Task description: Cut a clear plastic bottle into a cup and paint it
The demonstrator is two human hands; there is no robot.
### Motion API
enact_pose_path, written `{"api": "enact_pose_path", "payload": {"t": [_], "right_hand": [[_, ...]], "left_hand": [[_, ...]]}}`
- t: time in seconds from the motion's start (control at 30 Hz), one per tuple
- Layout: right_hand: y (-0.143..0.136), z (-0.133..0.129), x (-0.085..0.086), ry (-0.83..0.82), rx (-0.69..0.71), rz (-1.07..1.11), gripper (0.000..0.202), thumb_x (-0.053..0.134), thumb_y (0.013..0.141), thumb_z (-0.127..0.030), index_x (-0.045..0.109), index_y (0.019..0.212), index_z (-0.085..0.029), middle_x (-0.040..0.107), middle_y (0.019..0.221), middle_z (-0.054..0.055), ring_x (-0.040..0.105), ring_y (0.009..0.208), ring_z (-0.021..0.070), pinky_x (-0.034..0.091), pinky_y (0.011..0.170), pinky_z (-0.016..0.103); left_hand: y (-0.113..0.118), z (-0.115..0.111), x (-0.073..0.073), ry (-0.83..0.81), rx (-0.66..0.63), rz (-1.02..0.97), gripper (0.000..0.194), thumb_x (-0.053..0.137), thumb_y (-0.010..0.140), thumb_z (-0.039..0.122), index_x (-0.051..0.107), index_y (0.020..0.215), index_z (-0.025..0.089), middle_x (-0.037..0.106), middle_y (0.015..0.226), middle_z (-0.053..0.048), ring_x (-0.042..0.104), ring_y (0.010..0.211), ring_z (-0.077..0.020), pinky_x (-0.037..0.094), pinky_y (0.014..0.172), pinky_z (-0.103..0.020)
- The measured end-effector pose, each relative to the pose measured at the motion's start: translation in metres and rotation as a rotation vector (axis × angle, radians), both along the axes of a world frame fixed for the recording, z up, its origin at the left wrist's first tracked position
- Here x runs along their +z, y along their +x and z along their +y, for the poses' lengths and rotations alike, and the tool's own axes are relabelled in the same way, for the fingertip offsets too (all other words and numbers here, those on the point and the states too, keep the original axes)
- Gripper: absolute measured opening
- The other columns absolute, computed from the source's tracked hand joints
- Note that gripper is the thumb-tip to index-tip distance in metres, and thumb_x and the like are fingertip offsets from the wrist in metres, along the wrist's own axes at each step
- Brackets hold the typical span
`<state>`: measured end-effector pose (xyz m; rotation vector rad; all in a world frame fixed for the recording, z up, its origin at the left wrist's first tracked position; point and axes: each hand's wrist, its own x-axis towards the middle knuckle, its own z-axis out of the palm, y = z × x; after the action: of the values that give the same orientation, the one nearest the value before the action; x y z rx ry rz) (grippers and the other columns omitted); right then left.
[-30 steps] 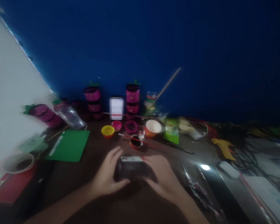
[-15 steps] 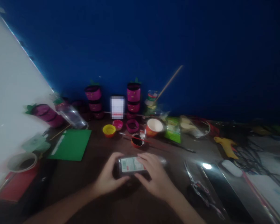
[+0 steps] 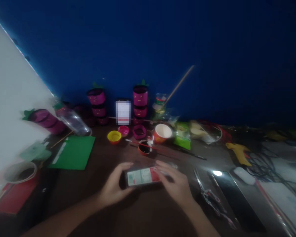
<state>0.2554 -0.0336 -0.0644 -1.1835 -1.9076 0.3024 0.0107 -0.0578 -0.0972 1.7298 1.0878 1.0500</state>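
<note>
- Far edge of worktop point(image 3: 148, 210), against blue wall: two upright purple stacks point(image 3: 96, 97) with green tops, and a pale, pixelated panel point(image 3: 123, 112) between them.
- Far left: a third purple piece point(image 3: 45, 121), tilted, with a clear bottle point(image 3: 75, 121) leaning beside it.
- Near side of that bottle: green sheet point(image 3: 75, 153), lying flat. Further left, wide tub point(image 3: 21, 172) with something dark inside.
- Beyond the hands, mid-worktop: yellow cup point(image 3: 114, 137), pink cup point(image 3: 123, 131), purple ring point(image 3: 139, 131), orange-red cup point(image 3: 162, 133) with pale inside.
- Small dark-filled cup point(image 3: 144, 148) just far of the hands; red-handled brush point(image 3: 138, 143) lies across it.
- Right: open scissors point(image 3: 207, 194), dark flat device point(image 3: 236, 197) with a bright reflection at its far end, white rounded object point(image 3: 244, 175), yellow glue gun point(image 3: 238, 154), tangled cables point(image 3: 263, 166).
- Left hand point(image 3: 113, 184): comes in from near left, fingers on the far side, thumb on the near; grip closed round the left end of a labelled container.
- Right hand point(image 3: 179, 187): comes in from near right, fingers bent over the container's right part; grip holds there, hiding that end.
- Labelled container point(image 3: 141, 176): near centre, lengthwise left to right between the hands. Dark at left end; label pale green and white, red toward the right. Print too blurred to read. Cannot tell if it touches the worktop.
</note>
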Motion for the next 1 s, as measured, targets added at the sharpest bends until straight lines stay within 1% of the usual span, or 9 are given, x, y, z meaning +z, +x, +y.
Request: {"api": "enact_pose_path", "payload": {"t": [0.17, 0.3, 0.43, 0.53, 0.63, 0.73, 0.83, 0.9, 1.0], "right_hand": [[-0.003, 0.0, 0.004, 0.023, 0.004, 0.023, 0.013, 0.06, 0.081, -0.017, 0.071, 0.089, -0.021, 0.073, 0.097, 0.007, 0.07, 0.085, 0.0203, 0.058, 0.082, 0.037], [-0.001, 0.001, 0.001, 0.0, -0.011, 0.038, 0.014, 0.058, 0.083, -0.017, 0.07, 0.086, -0.022, 0.073, 0.093, 0.006, 0.07, 0.084, 0.0208, 0.058, 0.081, 0.037], [-0.006, -0.002, 0.002, 0.018, -0.009, -0.004, 0.012, 0.056, 0.083, -0.016, 0.067, 0.085, -0.022, 0.071, 0.094, 0.007, 0.068, 0.09, 0.0204, 0.056, 0.083, 0.038], [-0.02, -0.009, 0.013, 0.052, 0.06, -0.108, 0.013, 0.054, 0.084, -0.015, 0.065, 0.085, -0.022, 0.07, 0.096, 0.007, 0.064, 0.097, 0.0221, 0.052, 0.087, 0.042], [-0.04, -0.013, 0.026, 0.057, 0.23, -0.2, 0.015, 0.055, 0.083, -0.014, 0.065, 0.089, -0.022, 0.069, 0.099, 0.006, 0.062, 0.1, 0.0221, 0.049, 0.089, 0.043], [-0.057, -0.01, 0.031, -0.011, 0.331, -0.168, 0.019, 0.053, 0.084, -0.013, 0.066, 0.093, -0.023, 0.068, 0.105, 0.005, 0.06, 0.103, 0.0197, 0.049, 0.088, 0.037], [-0.067, -0.002, 0.028, -0.069, 0.314, -0.118, 0.017, 0.054, 0.083, -0.013, 0.067, 0.087, -0.023, 0.067, 0.096, 0.004, 0.061, 0.094, 0.0176, 0.05, 0.082, 0.032], [-0.071, 0.002, 0.026, -0.094, 0.299, -0.133, 0.015, 0.055, 0.083, -0.014, 0.067, 0.081, -0.022, 0.065, 0.088, 0.003, 0.06, 0.086, 0.0166, 0.049, 0.075, 0.031], [-0.074, 0.007, 0.025, -0.082, 0.307, -0.191, 0.013, 0.057, 0.083, -0.015, 0.066, 0.077, -0.021, 0.064, 0.081, 0.003, 0.057, 0.081, 0.0163, 0.046, 0.072, 0.03]], "left_hand": [[-0.001, 0.001, -0.001, 0.017, -0.006, -0.007, 0.054, 0.068, 0.074, 0.025, 0.043, 0.121, 0.02, 0.05, 0.128, -0.014, 0.046, 0.123, -0.0275, 0.039, 0.101, -0.048], [-0.001, 0.001, -0.002, 0.031, -0.005, -0.028, 0.052, 0.068, 0.074, 0.026, 0.044, 0.12, 0.021, 0.051, 0.127, -0.014, 0.047, 0.122, -0.0276, 0.04, 0.1, -0.047], [-0.001, 0.0, -0.002, 0.055, 0.008, -0.027, 0.053, 0.07, 0.073, 0.026, 0.046, 0.12, 0.021, 0.052, 0.127, -0.014, 0.049, 0.121, -0.028, 0.041, 0.099, -0.048], [0.001, 0.0, 0.0, 0.147, -0.024, -0.066, 0.052, 0.07, 0.073, 0.025, 0.047, 0.119, 0.022, 0.054, 0.125, -0.014, 0.05, 0.12, -0.0278, 0.042, 0.099, -0.049], [0.002, 0.0, 0.0, 0.199, -0.058, -0.12, 0.053, 0.07, 0.073, 0.025, 0.048, 0.121, 0.023, 0.055, 0.125, -0.014, 0.05, 0.12, -0.027, 0.042, 0.099, -0.049], [0.002, 0.001, -0.003, 0.152, -0.043, -0.12, 0.053, 0.072, 0.071, 0.028, 0.051, 0.12, 0.021, 0.057, 0.124, -0.015, 0.052, 0.119, -0.0271, 0.041, 0.1, -0.047], [0.001, 0.004, -0.006, 0.058, -0.013, -0.093, 0.057, 0.075, 0.067, 0.033, 0.053, 0.118, 0.019, 0.059, 0.121, -0.015, 0.054, 0.116, -0.0276, 0.043, 0.099, -0.046], [0.0, 0.006, -0.007, 0.002, -0.01, -0.086, 0.06, 0.077, 0.065, 0.036, 0.054, 0.118, 0.018, 0.059, 0.12, -0.015, 0.055, 0.114, -0.0276, 0.045, 0.097, -0.045], [-0.001, 0.01, -0.006, -0.041, -0.02, -0.109, 0.062, 0.078, 0.063, 0.037, 0.055, 0.117, 0.016, 0.06, 0.118, -0.015, 0.057, 0.112, -0.0275, 0.045, 0.097, -0.043]]}}
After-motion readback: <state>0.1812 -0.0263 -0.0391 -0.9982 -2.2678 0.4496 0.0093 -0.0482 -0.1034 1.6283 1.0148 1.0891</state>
